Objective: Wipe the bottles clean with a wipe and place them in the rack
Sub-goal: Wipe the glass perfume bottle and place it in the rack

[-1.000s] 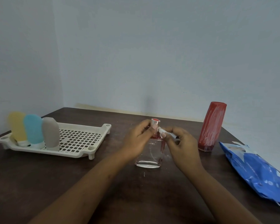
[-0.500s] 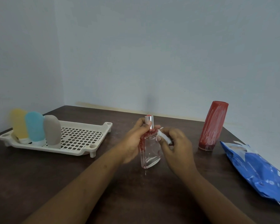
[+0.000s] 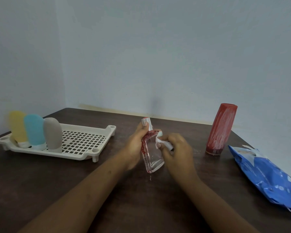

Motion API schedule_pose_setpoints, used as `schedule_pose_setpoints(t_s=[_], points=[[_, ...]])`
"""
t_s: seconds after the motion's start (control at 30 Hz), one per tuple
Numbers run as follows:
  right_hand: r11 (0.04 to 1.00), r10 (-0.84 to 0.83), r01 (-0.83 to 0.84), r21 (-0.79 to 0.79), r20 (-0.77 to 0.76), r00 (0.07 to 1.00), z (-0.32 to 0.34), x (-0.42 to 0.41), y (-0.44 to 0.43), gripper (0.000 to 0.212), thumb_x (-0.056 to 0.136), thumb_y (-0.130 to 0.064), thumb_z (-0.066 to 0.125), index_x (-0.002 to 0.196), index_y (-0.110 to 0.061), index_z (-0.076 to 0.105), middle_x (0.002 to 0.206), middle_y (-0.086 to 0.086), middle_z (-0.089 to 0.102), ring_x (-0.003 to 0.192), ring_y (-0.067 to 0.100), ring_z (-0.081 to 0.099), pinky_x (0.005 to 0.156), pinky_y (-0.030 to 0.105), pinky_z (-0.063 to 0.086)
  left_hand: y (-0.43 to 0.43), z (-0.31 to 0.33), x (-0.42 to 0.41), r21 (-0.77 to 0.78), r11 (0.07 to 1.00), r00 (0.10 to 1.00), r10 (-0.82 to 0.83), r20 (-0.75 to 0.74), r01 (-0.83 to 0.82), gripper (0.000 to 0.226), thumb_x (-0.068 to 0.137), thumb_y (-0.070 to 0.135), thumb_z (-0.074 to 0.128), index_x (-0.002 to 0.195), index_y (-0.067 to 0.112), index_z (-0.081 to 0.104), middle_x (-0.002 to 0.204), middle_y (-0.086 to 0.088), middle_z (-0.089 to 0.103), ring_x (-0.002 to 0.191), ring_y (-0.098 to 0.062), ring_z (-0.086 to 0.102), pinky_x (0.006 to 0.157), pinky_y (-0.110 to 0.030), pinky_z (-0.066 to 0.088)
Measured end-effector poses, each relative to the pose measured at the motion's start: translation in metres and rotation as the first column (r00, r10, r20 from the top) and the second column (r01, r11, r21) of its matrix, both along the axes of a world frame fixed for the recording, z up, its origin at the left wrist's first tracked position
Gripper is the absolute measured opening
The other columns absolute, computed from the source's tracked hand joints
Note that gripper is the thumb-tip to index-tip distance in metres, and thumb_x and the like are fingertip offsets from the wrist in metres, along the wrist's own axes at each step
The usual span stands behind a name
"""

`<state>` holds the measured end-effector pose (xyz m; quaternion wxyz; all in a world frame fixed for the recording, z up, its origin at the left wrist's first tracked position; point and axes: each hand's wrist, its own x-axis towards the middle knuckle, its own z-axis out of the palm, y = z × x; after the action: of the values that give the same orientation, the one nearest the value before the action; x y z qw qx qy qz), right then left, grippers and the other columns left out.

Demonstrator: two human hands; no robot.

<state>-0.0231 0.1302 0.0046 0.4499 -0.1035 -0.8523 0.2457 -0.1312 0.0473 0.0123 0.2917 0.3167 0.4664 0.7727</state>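
Note:
My left hand (image 3: pixel 136 143) grips a clear glass bottle (image 3: pixel 152 155) near its neck and holds it tilted just above the table. Red smears cover its shoulder and left edge, and its cap is silver with a red top. My right hand (image 3: pixel 176 148) pinches a small white wipe (image 3: pixel 160 142) against the bottle's shoulder. A red bottle (image 3: pixel 222 129) with white streaks stands upside down to the right. At the left, the cream rack (image 3: pixel 84 143) holds a yellow bottle (image 3: pixel 17 126), a blue bottle (image 3: pixel 34 130) and a grey bottle (image 3: pixel 52 134), all inverted.
A blue pack of wipes (image 3: pixel 265 172) lies at the table's right edge. The dark wooden table (image 3: pixel 40 182) meets pale walls at the back and left. The rack's right part has open slots.
The clear bottle has been lifted off the table and tilted. My right hand with the wipe has moved from the neck down to the bottle's shoulder.

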Motion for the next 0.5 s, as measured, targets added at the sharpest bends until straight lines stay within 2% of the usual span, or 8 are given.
schedule_pose_setpoints(t_s=[0.1,0.17,0.27,0.33,0.4,0.5], points=[[0.989,-0.038,0.042,-0.144,0.025,0.999,-0.004,0.001,0.006,0.007,0.088,-0.018,0.063,0.091,-0.024,0.061,0.090,-0.008,0.058,0.078,-0.006,0.051,0.064,0.001,0.038,0.001,-0.001,0.003,-0.008,1.000,0.999,0.001,-0.032,-0.001,0.031,0.102,0.038,0.036,0.122,0.021,0.052,0.108,-0.012,0.070,0.099,-0.029,0.067,0.087,-0.046,0.053],[0.989,-0.004,0.003,-0.150,-0.011,1.000,-0.004,0.001,0.001,0.012,0.089,-0.018,0.062,0.099,-0.023,0.063,0.096,-0.013,0.059,0.085,-0.009,0.054,0.069,0.001,0.041,0.002,0.000,0.005,-0.007,1.000,0.999,0.017,-0.035,-0.017,0.026,0.103,0.036,0.035,0.115,0.024,0.055,0.107,-0.010,0.070,0.099,-0.025,0.066,0.085,-0.040,0.053],[0.996,0.086,-0.085,0.010,-0.051,0.995,-0.002,0.002,-0.014,0.020,0.088,-0.011,0.062,0.106,-0.019,0.065,0.104,-0.020,0.056,0.095,-0.014,0.051,0.081,-0.001,0.036,0.002,0.001,0.005,-0.002,1.000,0.998,0.012,0.066,-0.012,0.028,0.102,0.037,0.038,0.112,0.021,0.058,0.112,-0.015,0.067,0.097,-0.027,0.064,0.090,-0.044,0.050],[0.975,0.145,-0.137,0.174,-0.033,0.989,0.000,0.002,-0.021,0.024,0.084,-0.004,0.061,0.103,-0.016,0.067,0.105,-0.014,0.060,0.098,-0.005,0.050,0.087,-0.001,0.031,0.000,0.002,0.003,0.000,1.000,0.983,-0.003,0.184,0.003,0.034,0.100,0.039,0.042,0.106,0.016,0.067,0.109,-0.019,0.065,0.094,-0.030,0.062,0.091,-0.045,0.048],[0.948,0.170,-0.167,0.269,0.014,0.985,0.000,0.002,-0.022,0.024,0.078,-0.001,0.061,0.098,-0.013,0.069,0.103,-0.003,0.066,0.098,0.003,0.050,0.089,-0.003,0.028,0.000,0.000,-0.002,-0.023,1.000,0.966,0.007,0.258,-0.001,0.041,0.098,0.044,0.046,0.093,0.016,0.076,0.104,-0.020,0.066,0.098,-0.033,0.062,0.093,-0.047,0.048],[0.945,0.174,-0.194,0.262,0.098,0.980,-0.003,0.002,-0.013,0.022,0.078,-0.001,0.066,0.095,-0.014,0.070,0.100,-0.001,0.067,0.091,0.002,0.052,0.084,-0.002,0.033,0.000,-0.003,-0.006,-0.051,0.999,0.964,0.009,0.266,0.005,0.051,0.096,0.050,0.046,0.122,0.008,0.061,0.106,-0.020,0.067,0.099,-0.033,0.064,0.090,-0.047,0.052]])
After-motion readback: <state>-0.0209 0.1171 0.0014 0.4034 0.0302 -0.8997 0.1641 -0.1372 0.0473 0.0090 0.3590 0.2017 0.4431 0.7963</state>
